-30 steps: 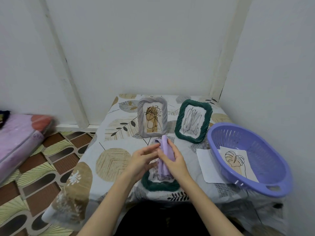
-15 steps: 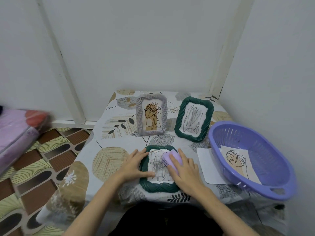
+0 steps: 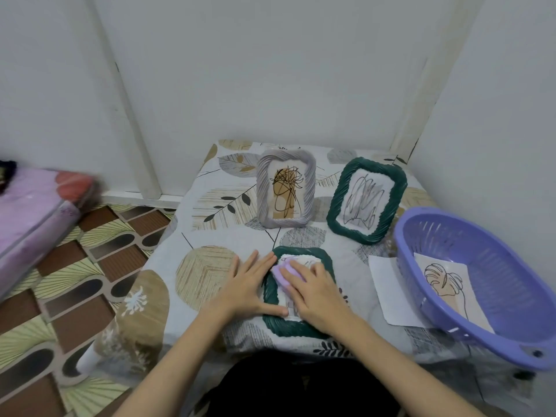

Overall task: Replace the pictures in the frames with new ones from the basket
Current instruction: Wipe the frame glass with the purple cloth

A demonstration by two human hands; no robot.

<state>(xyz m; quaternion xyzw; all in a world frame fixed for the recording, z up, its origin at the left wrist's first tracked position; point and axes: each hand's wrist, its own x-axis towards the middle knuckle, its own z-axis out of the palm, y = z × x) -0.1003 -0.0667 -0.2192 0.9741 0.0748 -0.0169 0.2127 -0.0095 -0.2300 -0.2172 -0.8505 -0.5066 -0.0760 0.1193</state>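
Green frame (image 3: 296,326) flat now, left hand (image 3: 249,288) steadying flat-fingered, right hand (image 3: 316,291) pressing lilac cloth (image 3: 281,273)

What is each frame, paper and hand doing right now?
Grey frame: standing upright, picture inside.
Far green frame: standing, tilted, picture inside.
Near green frame: lying flat.
Left hand: flat, steadying it.
Right hand: presses purple cloth.
Basket: holds one picture.
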